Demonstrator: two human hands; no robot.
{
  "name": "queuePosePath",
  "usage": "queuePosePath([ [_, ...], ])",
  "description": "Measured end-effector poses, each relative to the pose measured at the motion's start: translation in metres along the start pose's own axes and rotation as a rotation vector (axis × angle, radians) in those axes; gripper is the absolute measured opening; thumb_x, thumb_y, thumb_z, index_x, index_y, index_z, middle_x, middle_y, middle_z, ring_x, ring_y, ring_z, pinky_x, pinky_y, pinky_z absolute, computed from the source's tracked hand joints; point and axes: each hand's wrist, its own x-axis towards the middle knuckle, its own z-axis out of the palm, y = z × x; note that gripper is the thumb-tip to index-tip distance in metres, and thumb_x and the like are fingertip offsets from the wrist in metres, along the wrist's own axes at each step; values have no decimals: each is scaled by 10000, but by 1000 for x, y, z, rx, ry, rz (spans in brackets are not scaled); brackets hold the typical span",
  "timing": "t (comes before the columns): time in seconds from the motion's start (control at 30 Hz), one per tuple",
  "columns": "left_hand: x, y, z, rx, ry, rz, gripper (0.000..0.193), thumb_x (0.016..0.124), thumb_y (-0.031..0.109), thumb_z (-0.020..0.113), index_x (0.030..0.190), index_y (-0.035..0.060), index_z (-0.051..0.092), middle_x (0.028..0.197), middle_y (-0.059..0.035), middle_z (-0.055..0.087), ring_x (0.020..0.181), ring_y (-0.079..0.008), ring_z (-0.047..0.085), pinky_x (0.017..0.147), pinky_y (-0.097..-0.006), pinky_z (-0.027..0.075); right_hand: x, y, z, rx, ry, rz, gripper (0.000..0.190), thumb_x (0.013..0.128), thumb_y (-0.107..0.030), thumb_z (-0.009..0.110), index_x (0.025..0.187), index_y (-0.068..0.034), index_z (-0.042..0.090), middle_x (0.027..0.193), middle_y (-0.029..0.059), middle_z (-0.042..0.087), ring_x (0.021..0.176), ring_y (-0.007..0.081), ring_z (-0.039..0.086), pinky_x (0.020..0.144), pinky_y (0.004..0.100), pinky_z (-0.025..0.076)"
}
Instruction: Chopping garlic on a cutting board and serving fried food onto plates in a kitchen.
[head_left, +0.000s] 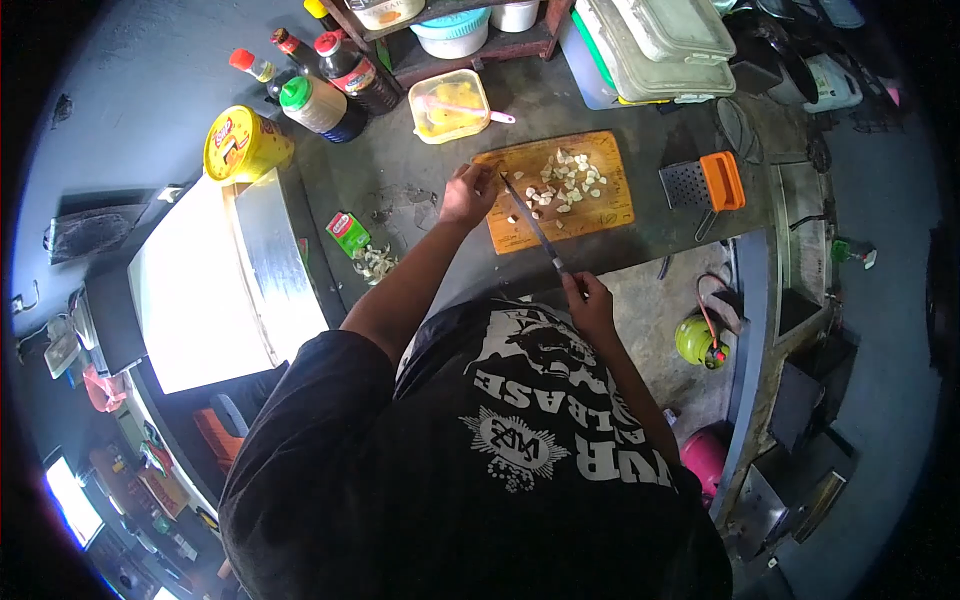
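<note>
My right hand (587, 300) grips the handle of a long, narrow kitchen knife (534, 225). Its blade slants across a wooden cutting board (615, 206) towards the far left corner. Beside the blade's tip, my left hand (469, 196) rests at the board's left edge with fingers bent together; whether something small is pinched in them is too small to tell. Pale cut pieces that look like garlic (574, 180) lie scattered over the board, mostly right of the blade. Papery peelings (373, 264) sit on the dark counter near my left forearm, touching a green packet (348, 233).
Behind the board stands an open plastic tub (450, 109) with a pink-handled utensil. Sauce bottles (322, 109) and a yellow tub (247, 142) are at the left. Lidded boxes (660, 60) are stacked back right. An orange-handled grater (701, 182) lies right. Below is a green gas cylinder (701, 341).
</note>
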Motion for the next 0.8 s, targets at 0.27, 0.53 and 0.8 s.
queuePosePath([
  [0.27,1,17,-1,-8,-28,-162,401,827,331,866,952,-9,691,937,-148,698,846,-287,712,801,-391,600,-1,-22,7,-28,37,15,359,1000,-329,689,1007,29,687,837,188,723,768,282,711,716,387,537],
  [0.53,-3,15,5,48,-3,-146,592,744,461,925,1000,-8,672,1002,-165,680,957,-319,700,860,-412,591,-3,-29,9,-94,73,-34,350,996,-319,692,990,31,688,848,208,725,784,326,725,721,407,544],
  [0.8,-2,12,8,19,-2,-162,592,747,450,924,1010,-11,663,1006,-164,660,918,-326,684,854,-417,588,-2,-29,8,-79,95,-75,350,990,-313,700,981,36,692,859,222,728,788,345,730,709,417,545],
])
